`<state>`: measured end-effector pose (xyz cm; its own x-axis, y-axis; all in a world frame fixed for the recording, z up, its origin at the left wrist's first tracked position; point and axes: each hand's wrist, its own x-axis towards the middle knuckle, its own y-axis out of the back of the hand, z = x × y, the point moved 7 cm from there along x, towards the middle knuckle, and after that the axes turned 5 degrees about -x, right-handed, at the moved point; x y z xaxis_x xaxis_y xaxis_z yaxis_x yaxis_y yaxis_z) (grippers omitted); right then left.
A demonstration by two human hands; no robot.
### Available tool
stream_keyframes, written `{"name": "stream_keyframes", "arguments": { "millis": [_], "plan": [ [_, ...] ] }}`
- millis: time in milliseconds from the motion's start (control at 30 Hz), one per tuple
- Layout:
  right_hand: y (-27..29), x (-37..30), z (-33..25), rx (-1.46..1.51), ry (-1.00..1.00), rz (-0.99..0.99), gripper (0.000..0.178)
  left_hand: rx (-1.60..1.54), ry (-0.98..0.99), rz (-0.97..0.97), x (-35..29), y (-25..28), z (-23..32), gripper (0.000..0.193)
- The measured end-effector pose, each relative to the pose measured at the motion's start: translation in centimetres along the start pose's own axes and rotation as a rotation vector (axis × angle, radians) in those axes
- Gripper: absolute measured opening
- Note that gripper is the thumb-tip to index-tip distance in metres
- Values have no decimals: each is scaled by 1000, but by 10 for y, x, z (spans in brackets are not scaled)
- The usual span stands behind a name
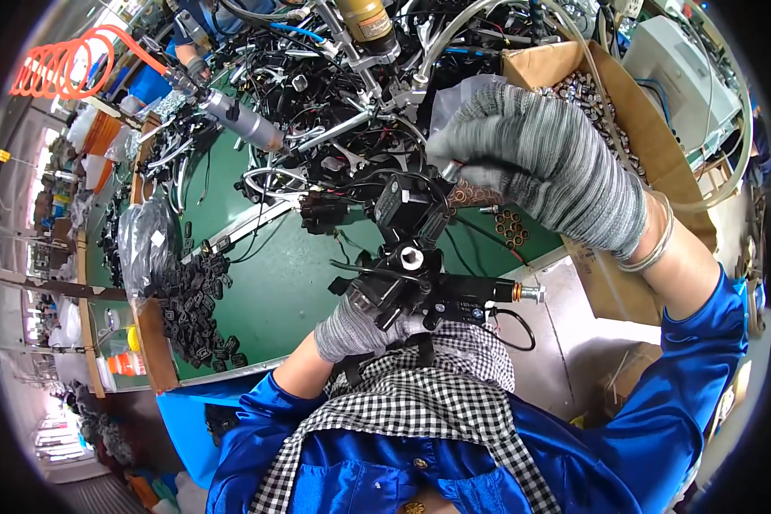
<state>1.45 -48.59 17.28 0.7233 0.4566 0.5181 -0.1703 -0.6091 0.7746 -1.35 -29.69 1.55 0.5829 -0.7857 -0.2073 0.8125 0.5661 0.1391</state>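
My left hand (358,329), in a grey knitted glove, is closed around a black brake master cylinder (458,289) in front of my apron. A silver bolt with copper-coloured washers (529,293) sticks out of its right end. My right hand (544,154), gloved too and a little blurred, is raised above the bench. Its thumb and fingers pinch a small silver bolt (451,170). Below those fingers lie loose copper washers (511,228) on the green bench top (270,295). A black boxy part (403,206) stands just beyond the master cylinder; I cannot tell whether they are joined.
A cardboard box (647,94) of silver bolts stands at the right. An air screwdriver (244,120) hangs from an orange coiled hose (68,64). Small black parts (193,313) and levers with cables crowd the bench. Another person's gloved hand (199,68) shows at the far left.
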Motion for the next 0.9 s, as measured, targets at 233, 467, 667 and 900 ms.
{"name": "stream_keyframes", "arguments": {
  "millis": [233,467,667,900],
  "plan": [
    [5,-6,11,185,-82,-1,26,-112,-64,-36,0,-1,-14,48],
    [0,-21,11,-261,62,109,28,558,-516,21,-5,2,19,40],
    [-4,-18,14,-249,16,18,30,579,-424,-65,-4,3,0,33],
    [-7,-25,14,-258,-247,-81,28,449,-359,28,4,-1,-6,33]
  ]
}}
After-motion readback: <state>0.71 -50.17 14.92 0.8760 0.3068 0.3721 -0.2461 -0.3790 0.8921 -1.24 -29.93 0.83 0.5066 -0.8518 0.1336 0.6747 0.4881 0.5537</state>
